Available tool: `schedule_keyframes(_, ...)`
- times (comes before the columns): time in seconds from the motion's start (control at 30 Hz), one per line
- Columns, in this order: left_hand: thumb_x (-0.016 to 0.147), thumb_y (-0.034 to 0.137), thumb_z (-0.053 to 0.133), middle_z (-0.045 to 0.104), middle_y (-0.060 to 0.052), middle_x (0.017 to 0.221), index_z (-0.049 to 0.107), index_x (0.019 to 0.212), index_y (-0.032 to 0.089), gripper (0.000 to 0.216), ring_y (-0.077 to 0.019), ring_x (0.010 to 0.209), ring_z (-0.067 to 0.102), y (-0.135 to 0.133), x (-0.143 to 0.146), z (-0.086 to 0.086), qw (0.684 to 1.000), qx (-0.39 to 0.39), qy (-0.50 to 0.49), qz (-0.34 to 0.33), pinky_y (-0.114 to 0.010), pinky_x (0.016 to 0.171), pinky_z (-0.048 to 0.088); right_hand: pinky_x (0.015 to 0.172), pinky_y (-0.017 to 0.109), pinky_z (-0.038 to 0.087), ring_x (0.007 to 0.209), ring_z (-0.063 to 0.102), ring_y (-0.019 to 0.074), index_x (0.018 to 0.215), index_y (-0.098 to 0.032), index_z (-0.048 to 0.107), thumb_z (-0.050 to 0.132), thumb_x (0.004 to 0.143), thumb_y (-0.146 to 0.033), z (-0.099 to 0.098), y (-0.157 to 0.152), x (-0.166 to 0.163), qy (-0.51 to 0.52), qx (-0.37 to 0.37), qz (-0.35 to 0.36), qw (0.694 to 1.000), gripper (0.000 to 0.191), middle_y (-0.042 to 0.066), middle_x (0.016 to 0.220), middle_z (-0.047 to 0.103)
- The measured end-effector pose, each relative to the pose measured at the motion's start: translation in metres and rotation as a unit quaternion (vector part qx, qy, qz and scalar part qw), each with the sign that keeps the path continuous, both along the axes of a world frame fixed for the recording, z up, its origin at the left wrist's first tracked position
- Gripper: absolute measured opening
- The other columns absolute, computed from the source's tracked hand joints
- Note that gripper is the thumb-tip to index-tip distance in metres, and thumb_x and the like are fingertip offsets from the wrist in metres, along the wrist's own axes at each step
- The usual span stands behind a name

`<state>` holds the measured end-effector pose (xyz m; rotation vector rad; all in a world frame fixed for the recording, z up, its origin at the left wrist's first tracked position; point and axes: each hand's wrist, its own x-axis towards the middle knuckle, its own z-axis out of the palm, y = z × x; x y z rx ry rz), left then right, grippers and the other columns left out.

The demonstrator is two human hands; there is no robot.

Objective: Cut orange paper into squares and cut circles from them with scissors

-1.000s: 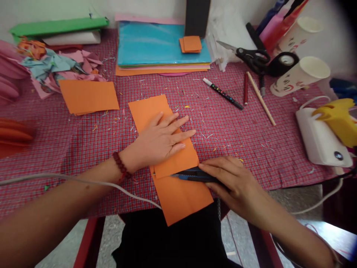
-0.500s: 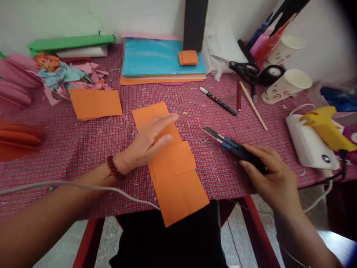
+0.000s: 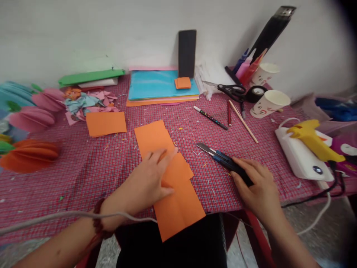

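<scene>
The left hand is open, fingers bent and thumb apart from them, resting over orange paper pieces that overlap in a slanting strip, the lowest reaching past the near edge of the desk. The right hand grips a black and blue utility knife, its blade bare and pointing up and left, near the paper's right side but apart from it. A pale cable crosses the left wrist. The desk wears a red checked cloth sprinkled with tiny paper bits. Beyond the left hand lie orange cards, crumpled paper scraps and, farther left, pleated pink and orange paper ornaments. Straight ahead, a blue-topped stack of sheets carries small orange squares. Beyond the knife are a dotted marker, a wooden stick, black scissors and paper cups. At far right, a yellow glue gun rests on a white box.
</scene>
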<state>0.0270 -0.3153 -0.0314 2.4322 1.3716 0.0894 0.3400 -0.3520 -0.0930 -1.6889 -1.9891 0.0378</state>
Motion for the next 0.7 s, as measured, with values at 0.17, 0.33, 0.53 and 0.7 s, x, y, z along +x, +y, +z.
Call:
schedule_keyframes(0.17,0.073,0.025,0.068,0.055,-0.013,0.132,0.018,0.153,0.027,0.094,-0.0271,0.101,0.065,0.005,0.002,0.000,0.996,-0.073,-0.026,0.043,-0.043,0.088,0.056,0.084,0.052,0.049,0.096,0.062,0.0303,0.122,-0.017,0.062,0.053,0.093,-0.036,-0.004,0.001,0.002,0.008,0.009,0.008,1.000,0.036,0.014,0.111,0.066)
schedule_keyframes(0.33,0.078,0.005,0.049,0.048,-0.008,0.147,0.025,0.151,0.028,0.080,-0.0230,0.130,0.051,0.009,0.002,-0.007,0.980,-0.108,-0.162,0.040,-0.045,0.105,0.048,0.084,0.051,0.049,0.095,0.062,0.0298,0.122,-0.019,0.062,0.052,0.092,-0.037,-0.005,0.002,0.003,0.005,0.013,0.010,1.000,0.037,0.013,0.109,0.066)
schedule_keyframes(0.53,0.085,0.029,0.063,0.040,-0.006,0.153,0.035,0.146,0.029,0.067,-0.0256,0.132,0.048,0.044,-0.063,0.010,0.948,-0.081,-0.274,0.140,-0.040,0.096,0.055,0.085,0.051,0.049,0.096,0.062,0.0297,0.122,-0.018,0.062,0.054,0.092,-0.035,-0.004,0.002,0.001,0.004,0.015,0.008,1.000,0.036,0.013,0.109,0.066)
schedule_keyframes(0.7,0.089,0.050,0.057,0.054,0.007,0.140,0.032,0.144,0.037,0.062,-0.0213,0.115,0.056,0.079,-0.130,0.041,0.957,0.088,-0.155,0.228,-0.047,0.098,0.051,0.084,0.050,0.050,0.096,0.062,0.0292,0.123,-0.017,0.062,0.054,0.092,-0.033,-0.003,0.002,-0.001,-0.005,0.008,0.008,1.000,0.035,0.014,0.108,0.066)
